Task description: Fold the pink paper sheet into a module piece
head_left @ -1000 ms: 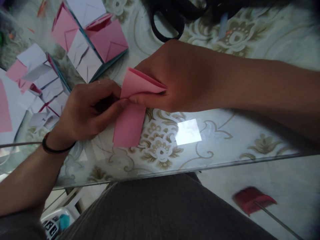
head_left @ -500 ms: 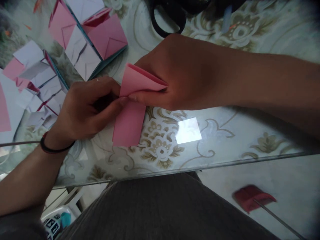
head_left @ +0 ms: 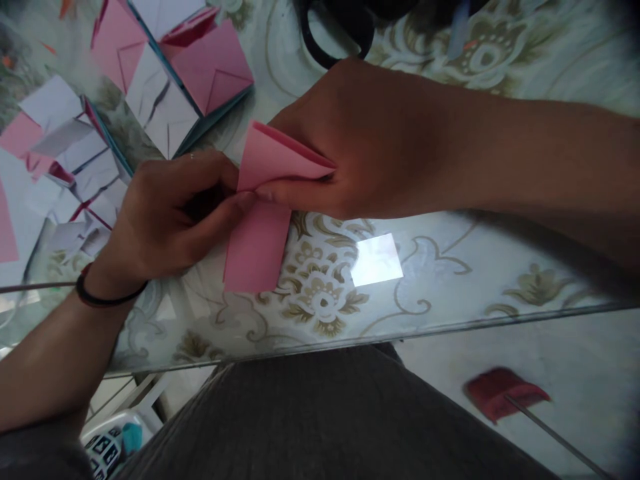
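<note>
A folded strip of pink paper (head_left: pixel 257 250) is held between both hands, just over the patterned glass tabletop. My left hand (head_left: pixel 175 217) pinches its left edge near the middle, thumb in front and fingertips hidden behind the paper. My right hand (head_left: pixel 345 143) grips the upper part, where the paper bends over to the right; its thumb presses on the crease beside the left thumb. The upper flap stands up in a loop, while the lower end hangs flat towards the table edge. Most fingers of the right hand are hidden.
Two folded pink and white paper pieces, a larger one (head_left: pixel 210 67) and a smaller one (head_left: pixel 93 163), lie at the upper left. Black scissors (head_left: pixel 365 40) lie behind my right hand. The tabletop's front edge (head_left: pixel 450 327) runs above my lap. A red dustpan (head_left: pixel 505 393) is on the floor.
The view has shifted very slightly, so the paper pieces sit a little further left and higher. Both hands keep the same hold on the pink paper.
</note>
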Demonstrator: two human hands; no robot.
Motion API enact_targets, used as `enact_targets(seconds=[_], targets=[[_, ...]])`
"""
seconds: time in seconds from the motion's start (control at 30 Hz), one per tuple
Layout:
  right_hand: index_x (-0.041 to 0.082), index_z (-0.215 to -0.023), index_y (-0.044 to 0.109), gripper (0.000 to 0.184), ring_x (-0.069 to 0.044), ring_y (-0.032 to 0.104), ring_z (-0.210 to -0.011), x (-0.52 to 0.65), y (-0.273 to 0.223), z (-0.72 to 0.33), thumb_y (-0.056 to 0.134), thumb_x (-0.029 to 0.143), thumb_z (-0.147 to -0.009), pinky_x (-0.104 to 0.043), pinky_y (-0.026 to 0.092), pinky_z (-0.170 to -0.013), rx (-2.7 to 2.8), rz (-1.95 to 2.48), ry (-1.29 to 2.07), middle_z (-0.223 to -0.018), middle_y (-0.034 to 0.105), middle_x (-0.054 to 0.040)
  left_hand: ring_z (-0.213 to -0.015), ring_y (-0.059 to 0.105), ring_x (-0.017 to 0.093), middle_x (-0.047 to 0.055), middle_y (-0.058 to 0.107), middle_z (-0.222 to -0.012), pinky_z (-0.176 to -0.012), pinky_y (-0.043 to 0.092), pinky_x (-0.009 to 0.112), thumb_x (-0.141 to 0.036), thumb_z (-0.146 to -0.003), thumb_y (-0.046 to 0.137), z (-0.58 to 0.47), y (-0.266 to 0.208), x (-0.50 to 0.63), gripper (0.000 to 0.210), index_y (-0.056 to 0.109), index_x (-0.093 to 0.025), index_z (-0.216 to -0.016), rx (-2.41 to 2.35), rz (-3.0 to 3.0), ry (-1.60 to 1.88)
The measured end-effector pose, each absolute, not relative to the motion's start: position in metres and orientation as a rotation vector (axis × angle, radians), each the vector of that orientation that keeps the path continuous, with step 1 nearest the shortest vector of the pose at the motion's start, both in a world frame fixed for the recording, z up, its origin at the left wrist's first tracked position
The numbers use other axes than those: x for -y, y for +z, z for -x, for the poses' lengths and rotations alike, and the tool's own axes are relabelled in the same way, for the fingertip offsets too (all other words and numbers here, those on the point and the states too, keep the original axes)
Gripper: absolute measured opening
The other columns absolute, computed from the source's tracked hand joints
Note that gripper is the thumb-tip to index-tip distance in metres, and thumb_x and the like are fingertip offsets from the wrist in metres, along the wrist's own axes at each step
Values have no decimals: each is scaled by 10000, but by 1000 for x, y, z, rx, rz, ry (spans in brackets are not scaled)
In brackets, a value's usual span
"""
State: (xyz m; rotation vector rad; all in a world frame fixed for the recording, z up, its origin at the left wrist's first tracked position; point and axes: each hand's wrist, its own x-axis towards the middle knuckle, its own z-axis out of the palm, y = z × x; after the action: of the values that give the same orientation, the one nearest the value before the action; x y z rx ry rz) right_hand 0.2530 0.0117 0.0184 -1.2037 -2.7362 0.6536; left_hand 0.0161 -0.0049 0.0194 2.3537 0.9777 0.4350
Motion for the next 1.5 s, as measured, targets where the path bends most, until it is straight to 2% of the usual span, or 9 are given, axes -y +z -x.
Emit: enact_targets(seconds=[0.1,0.2,0.3,0.43,0.53,0.83,1.07,1.27,1.5], targets=[[162,-761,524,361,-99,494,-707,-13,18,-253,581,412,-1015,-275,244,-677,2698,1168,712,-711,498,20,-587,450,86,-20,590,-694,-539,344,251,-297,-1004,684,-16,18,4,174,717,-164,-895,-952,-2347,452],[165,-788,562,316,-84,423,-647,-13,18,-253,600,384,-1014,-276,253,-669,2645,1118,838,-719,539,26,-614,502,107,8,654,-750,-574,386,273,-271,-1001,680,-14,18,2,147,697,-176,-890,-895,-2339,471],[171,-783,587,278,-99,474,-660,-14,20,-253,636,345,-994,-283,275,-671,2602,1091,941,-744,615,11,-659,570,130,23,660,-769,-601,424,282,-246,-1017,646,-12,20,1,157,664,-183,-874,-899,-2327,440],[167,-842,635,235,-119,557,-729,-15,22,-253,600,327,-1011,-275,305,-688,2573,1011,1039,-850,692,-17,-628,535,120,-16,585,-728,-590,417,262,-239,-1032,615,-11,21,1,162,633,-206,-874,-872,-2360,458],[159,-836,624,240,-120,556,-738,-15,21,-253,595,325,-1007,-268,291,-684,2559,1002,1057,-853,686,-27,-617,512,118,-25,558,-711,-582,387,262,-223,-1032,612,-11,22,2,212,595,-201,-822,-878,-2395,470],[158,-790,554,306,-113,505,-703,-14,22,-252,591,359,-1019,-271,269,-683,2544,1048,1095,-806,641,-27,-656,512,111,-16,563,-741,-619,387,255,-259,-1071,573,-10,23,4,230,615,-178,-860,-904,-2343,420],[157,-831,607,268,-120,531,-735,-16,19,-252,579,344,-1021,-270,275,-695,2529,1003,1121,-850,666,-37,-686,532,116,-7,596,-771,-644,403,254,-246,-1074,566,-9,22,5,197,632,-180,-901,-910,-2345,417],[155,-807,583,265,-117,523,-727,-16,18,-251,597,330,-1005,-265,276,-689,2519,1001,1102,-839,665,-39,-680,521,116,-12,578,-755,-644,388,262,-246,-1071,572,-9,23,5,242,592,-181,-839,-928,-2342,430],[160,-812,583,263,-129,534,-748,-16,20,-250,595,341,-1002,-260,283,-686,2542,1022,1094,-867,696,-54,-723,550,134,16,639,-816,-670,413,283,-290,-1085,566,-7,22,6,227,665,-179,-913,-957,-2274,393]])
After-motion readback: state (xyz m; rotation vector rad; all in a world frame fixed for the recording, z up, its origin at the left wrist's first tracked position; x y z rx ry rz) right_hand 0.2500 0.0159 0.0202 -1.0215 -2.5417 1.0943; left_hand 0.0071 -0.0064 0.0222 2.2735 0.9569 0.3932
